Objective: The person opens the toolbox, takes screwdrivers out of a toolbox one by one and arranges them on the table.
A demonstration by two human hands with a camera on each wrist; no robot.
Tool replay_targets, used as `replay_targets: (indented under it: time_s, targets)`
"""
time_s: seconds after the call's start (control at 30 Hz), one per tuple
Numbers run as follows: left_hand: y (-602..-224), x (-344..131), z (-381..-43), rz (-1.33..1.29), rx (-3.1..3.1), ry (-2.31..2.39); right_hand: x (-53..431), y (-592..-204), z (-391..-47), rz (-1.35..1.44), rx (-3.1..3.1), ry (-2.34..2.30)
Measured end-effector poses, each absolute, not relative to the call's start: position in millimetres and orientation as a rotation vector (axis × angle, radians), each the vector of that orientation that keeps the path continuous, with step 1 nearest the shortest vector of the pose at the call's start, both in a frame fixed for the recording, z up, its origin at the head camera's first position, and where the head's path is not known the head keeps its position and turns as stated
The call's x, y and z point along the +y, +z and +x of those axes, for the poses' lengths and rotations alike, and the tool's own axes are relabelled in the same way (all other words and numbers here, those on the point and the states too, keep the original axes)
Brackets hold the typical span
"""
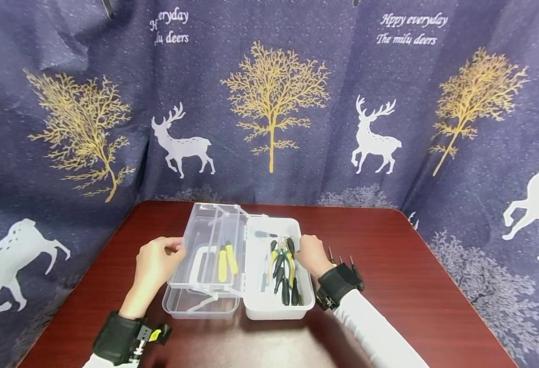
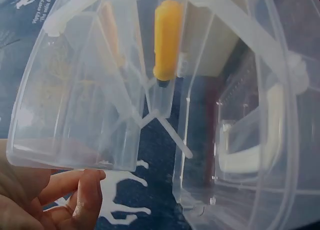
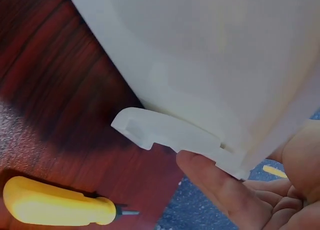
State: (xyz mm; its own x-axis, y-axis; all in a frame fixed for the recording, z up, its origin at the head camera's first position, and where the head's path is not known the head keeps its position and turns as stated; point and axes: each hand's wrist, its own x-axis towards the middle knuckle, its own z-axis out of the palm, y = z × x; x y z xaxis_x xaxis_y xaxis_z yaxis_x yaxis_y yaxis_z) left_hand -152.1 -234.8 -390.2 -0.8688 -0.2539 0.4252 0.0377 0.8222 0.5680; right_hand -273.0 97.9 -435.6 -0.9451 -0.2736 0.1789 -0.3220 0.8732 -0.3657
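A plastic toolbox stands unfolded on the table, its white base [image 1: 278, 313] on the right and its clear lid [image 1: 172, 308] laid over to the left. Above the lid a clear tray [image 1: 184, 278], hung on jointed arms, carries two yellow-handled tools [image 1: 223, 266]. My left hand [image 1: 156, 260] pinches the tray's outer edge between thumb and fingers. Pliers [image 1: 289, 260] and several dark-handled tools lie in the base. At the base's right wall, my right hand [image 1: 312, 253] grips the rim, one finger against a white latch [image 3: 172, 132] hanging outside.
A yellow-handled screwdriver [image 3: 60, 202] lies on the table to the right of the base. Thin shafts [image 1: 353, 264] show just past my right wrist. The reddish-brown table [image 1: 389, 266] ends at a dark blue curtain [image 1: 269, 189] with printed deer and trees.
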Motion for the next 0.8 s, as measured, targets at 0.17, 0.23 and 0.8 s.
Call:
replay_targets:
  time_s: [0.17,0.23,0.8]
  targets:
    - [-379.4,-232.7,-153.8,0.131,-2.502,-0.795,97.8,-437.5,-273.8,0.448,-2.948,0.607]
    - [-376.9,-232.0,-154.4,0.123,-2.508,-0.794,97.9,-438.0,-274.5,0.442,-2.944,0.6]
    - [-387.1,-232.4,-155.3,0.124,-2.485,-0.784,100.1,-440.0,-273.7,0.399,-2.915,0.589]
